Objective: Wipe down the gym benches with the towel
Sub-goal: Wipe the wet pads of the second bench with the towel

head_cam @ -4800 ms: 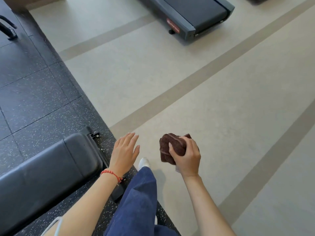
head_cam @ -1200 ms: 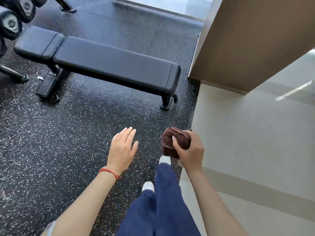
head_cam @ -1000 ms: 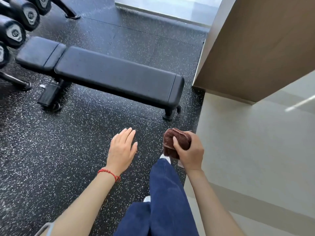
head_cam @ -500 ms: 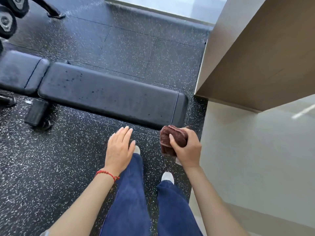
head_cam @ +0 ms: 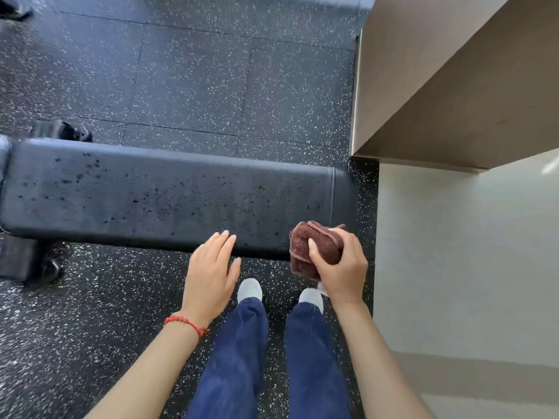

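A long black padded gym bench (head_cam: 157,195) lies crosswise right in front of me, its surface dotted with dark droplets. A bunched brown towel (head_cam: 314,246) is gripped in my right hand (head_cam: 341,267), which hovers at the bench's near right corner. My left hand (head_cam: 210,273) is flat and empty with fingers together, its fingertips over the bench's near edge. Whether either hand touches the pad I cannot tell.
A beige wall block (head_cam: 453,80) rises at the right, past the bench's end. Black speckled rubber flooring (head_cam: 90,313) meets pale smooth floor (head_cam: 469,267) on the right. The bench's foot (head_cam: 27,261) sticks out at the left. My feet stand just short of the bench.
I have walked up to the bench. It has come from the far floor to directly under my hands. The towel has stayed in my right hand throughout.
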Demonstrator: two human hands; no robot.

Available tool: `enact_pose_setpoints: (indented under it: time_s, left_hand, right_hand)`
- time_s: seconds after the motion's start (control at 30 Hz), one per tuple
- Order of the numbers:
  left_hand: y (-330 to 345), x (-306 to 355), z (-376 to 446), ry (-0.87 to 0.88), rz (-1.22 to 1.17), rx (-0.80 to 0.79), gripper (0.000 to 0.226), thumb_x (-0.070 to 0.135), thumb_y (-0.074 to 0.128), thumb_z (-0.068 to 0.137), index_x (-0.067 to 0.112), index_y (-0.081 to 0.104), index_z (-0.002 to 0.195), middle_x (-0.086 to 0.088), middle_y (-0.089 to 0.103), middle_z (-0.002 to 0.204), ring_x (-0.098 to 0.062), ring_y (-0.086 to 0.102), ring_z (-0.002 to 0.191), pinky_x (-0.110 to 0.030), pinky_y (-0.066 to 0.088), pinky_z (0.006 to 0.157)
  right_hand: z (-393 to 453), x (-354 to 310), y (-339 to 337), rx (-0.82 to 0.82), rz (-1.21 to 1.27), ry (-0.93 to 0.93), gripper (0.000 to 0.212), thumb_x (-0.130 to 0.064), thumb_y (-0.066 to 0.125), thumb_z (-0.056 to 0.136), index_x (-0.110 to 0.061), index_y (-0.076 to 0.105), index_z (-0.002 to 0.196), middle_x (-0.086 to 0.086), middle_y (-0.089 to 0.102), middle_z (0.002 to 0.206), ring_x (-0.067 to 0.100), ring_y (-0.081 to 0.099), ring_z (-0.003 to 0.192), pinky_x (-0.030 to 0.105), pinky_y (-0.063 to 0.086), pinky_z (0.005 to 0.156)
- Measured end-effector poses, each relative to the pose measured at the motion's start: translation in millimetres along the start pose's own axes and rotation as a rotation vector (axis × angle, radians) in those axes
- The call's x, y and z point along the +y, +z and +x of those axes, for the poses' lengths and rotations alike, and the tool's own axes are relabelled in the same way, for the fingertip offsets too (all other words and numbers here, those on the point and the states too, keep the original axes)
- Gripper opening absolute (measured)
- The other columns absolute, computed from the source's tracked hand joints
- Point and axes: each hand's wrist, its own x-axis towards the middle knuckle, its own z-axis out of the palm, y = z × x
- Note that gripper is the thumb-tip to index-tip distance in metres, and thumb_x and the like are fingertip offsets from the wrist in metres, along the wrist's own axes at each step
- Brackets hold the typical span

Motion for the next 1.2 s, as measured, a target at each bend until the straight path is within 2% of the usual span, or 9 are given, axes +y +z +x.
enact_pose_setpoints:
  time_s: [0.13,0.27,0.37,0.47,0.57,0.67,0.8,1.0,1.2]
  left_hand:
    - [38,-16,14,-0.04,-0.023,-0.008,0.051,0.029,0.035,0.088,-0.006,0.058,0.118,-0.022,0.058,0.123,-0.039,0.053,0.115,-0.05,0.042,0.095]
    - [75,-37,24,-0.138,-0.045,0.021,0.05,0.028,0.038,0.089,-0.007,0.056,0.12,-0.023,0.056,0.125,-0.039,0.05,0.118,-0.05,0.04,0.097]
    - [100,-53,30,-0.213,-0.042,0.04,0.044,0.017,0.048,0.086,-0.009,0.054,0.121,-0.025,0.053,0.128,-0.042,0.046,0.121,-0.052,0.037,0.099]
    - [119,-65,36,-0.237,-0.026,0.051,0.045,0.014,0.049,0.084,-0.011,0.053,0.121,-0.029,0.049,0.13,-0.045,0.043,0.123,-0.057,0.037,0.099]
    - [131,-71,40,-0.218,0.013,0.06,0.048,0.015,0.047,0.086,-0.011,0.048,0.127,-0.03,0.041,0.136,-0.046,0.036,0.127,-0.061,0.034,0.1]
    - [142,-71,43,-0.219,0.064,0.083,0.049,0.019,0.042,0.09,-0.01,0.045,0.129,-0.031,0.036,0.14,-0.046,0.033,0.129,-0.062,0.031,0.101]
    - [155,-70,45,-0.229,0.131,0.085,0.054,0.025,0.035,0.092,-0.011,0.04,0.132,-0.033,0.032,0.141,-0.048,0.029,0.13,-0.063,0.03,0.1]
    - [161,-76,43,-0.209,0.14,0.115,0.054,0.025,0.035,0.093,-0.009,0.038,0.134,-0.031,0.028,0.144,-0.045,0.024,0.133,-0.062,0.027,0.103]
    - [164,-76,43,-0.192,0.122,0.154,0.054,0.025,0.036,0.093,-0.01,0.037,0.134,-0.032,0.028,0.143,-0.046,0.023,0.133,-0.063,0.025,0.103]
  right_hand:
    - [21,28,33,0.021,-0.039,-0.05,0.041,-0.037,0.066,0.079,0.001,0.064,0.094,0.011,0.065,0.087,0.027,0.062,0.08,0.039,0.054,0.074]
    - [26,70,70,0.064,-0.073,-0.176,0.037,-0.033,0.069,0.082,0.0,0.062,0.096,0.012,0.065,0.09,0.024,0.059,0.086,0.041,0.053,0.078]
    - [12,103,97,0.038,-0.145,-0.237,0.038,-0.033,0.068,0.083,-0.005,0.056,0.105,0.015,0.065,0.095,0.025,0.056,0.095,0.045,0.051,0.086]
    - [-2,127,118,0.006,-0.245,-0.297,0.04,-0.034,0.066,0.081,-0.009,0.051,0.108,0.018,0.064,0.097,0.026,0.051,0.102,0.043,0.038,0.102]
    - [-1,138,125,0.03,-0.237,-0.339,0.042,-0.039,0.067,0.08,-0.012,0.051,0.107,0.011,0.059,0.102,0.025,0.053,0.102,0.043,0.03,0.109]
    - [5,140,124,0.039,-0.242,-0.392,0.042,-0.041,0.067,0.08,-0.012,0.051,0.106,0.009,0.058,0.102,0.025,0.052,0.098,0.037,0.036,0.101]
    - [19,138,126,0.027,-0.282,-0.417,0.038,-0.042,0.061,0.084,-0.011,0.051,0.104,0.017,0.064,0.088,0.026,0.051,0.088,0.04,0.041,0.083]
    - [60,130,136,0.06,-0.257,-0.465,0.036,-0.038,0.063,0.084,-0.009,0.052,0.102,0.017,0.062,0.084,0.026,0.05,0.084,0.04,0.042,0.077]
    - [135,110,156,0.085,-0.297,-0.355,0.04,-0.039,0.064,0.082,-0.002,0.064,0.096,0.016,0.061,0.085,0.027,0.051,0.08,0.038,0.044,0.075]
